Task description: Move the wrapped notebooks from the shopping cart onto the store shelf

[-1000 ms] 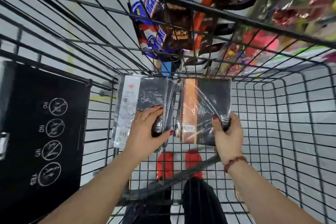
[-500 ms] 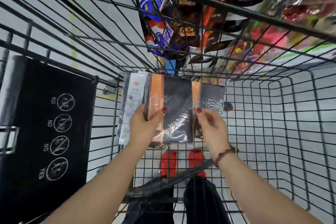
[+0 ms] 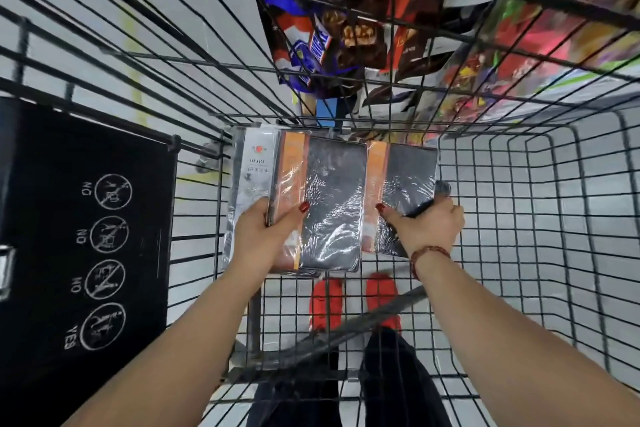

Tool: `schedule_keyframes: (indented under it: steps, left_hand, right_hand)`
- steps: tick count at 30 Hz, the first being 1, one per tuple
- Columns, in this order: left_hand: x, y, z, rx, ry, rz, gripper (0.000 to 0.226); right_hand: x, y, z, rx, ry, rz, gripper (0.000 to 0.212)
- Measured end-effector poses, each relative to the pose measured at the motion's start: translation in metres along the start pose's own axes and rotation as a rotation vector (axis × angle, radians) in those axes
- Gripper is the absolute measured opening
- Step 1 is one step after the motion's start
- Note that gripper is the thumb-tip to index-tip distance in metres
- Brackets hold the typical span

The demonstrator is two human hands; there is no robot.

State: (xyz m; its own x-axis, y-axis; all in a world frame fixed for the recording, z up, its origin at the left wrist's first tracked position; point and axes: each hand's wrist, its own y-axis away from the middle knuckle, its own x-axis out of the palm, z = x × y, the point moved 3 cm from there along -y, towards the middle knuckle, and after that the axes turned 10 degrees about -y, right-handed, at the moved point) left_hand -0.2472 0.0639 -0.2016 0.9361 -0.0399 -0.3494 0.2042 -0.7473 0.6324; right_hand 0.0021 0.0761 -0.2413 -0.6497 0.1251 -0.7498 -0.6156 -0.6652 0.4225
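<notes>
I look down into a black wire shopping cart (image 3: 540, 204). My left hand (image 3: 265, 236) grips a stack of plastic-wrapped notebooks: a dark one with an orange strip (image 3: 329, 204) on top and a grey one with a white label (image 3: 251, 166) behind it. My right hand (image 3: 429, 227) grips another wrapped dark notebook with an orange strip (image 3: 403, 180) just to the right, held inside the cart. The two orange-strip notebooks overlap at their edges. The store shelf itself is not clearly in view.
A black child-seat flap with white warning pictograms (image 3: 86, 236) fills the cart's left side. Bags of chocolate and sweets (image 3: 346, 21) hang beyond the cart's far wall. My red shoes (image 3: 353, 302) show through the cart floor on a pale tiled floor.
One notebook from my right hand has passed onto the stack in my left hand. My right hand now holds a further notebook to the right, and both hands sit slightly higher.
</notes>
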Motion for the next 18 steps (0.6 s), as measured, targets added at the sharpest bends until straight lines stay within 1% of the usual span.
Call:
schedule_keyframes:
  steps: [2,3,5,7,9,11,14,16,18]
  left_hand:
    - [0.0,0.002,0.0,-0.013,0.008,0.012,0.026]
    - [0.001,0.002,0.0,-0.015,0.015,0.014,0.028]
    - [0.002,0.006,-0.001,-0.005,0.026,-0.027,0.031]
    - [0.002,0.012,-0.004,0.002,0.018,-0.078,0.041]
    - [0.001,0.022,-0.009,0.02,0.006,-0.118,0.05]
    - [-0.001,0.032,-0.013,0.041,0.006,-0.119,0.055]
    - [-0.008,0.051,-0.023,0.054,-0.006,-0.101,0.064]
    - [-0.014,0.068,-0.032,0.083,-0.009,-0.097,0.069]
    - [-0.02,0.086,-0.044,0.125,-0.018,-0.087,0.068]
  right_hand:
    - [0.0,0.0,-0.003,-0.002,-0.043,0.016,0.089]
    - [-0.002,0.001,-0.005,-0.002,-0.105,0.02,0.084]
    - [-0.009,0.006,-0.008,-0.002,-0.223,0.025,0.069]
    - [-0.02,0.013,-0.008,-0.019,-0.248,0.016,0.051]
    - [-0.033,0.017,-0.01,-0.041,-0.285,0.037,0.041]
    - [-0.048,0.021,-0.01,-0.067,-0.349,0.084,0.043]
    - [-0.079,0.028,-0.006,-0.1,-0.365,0.094,0.052]
    - [-0.105,0.036,-0.006,-0.075,-0.413,0.101,0.052]
    - [-0.133,0.049,-0.006,-0.04,-0.491,0.108,0.051]
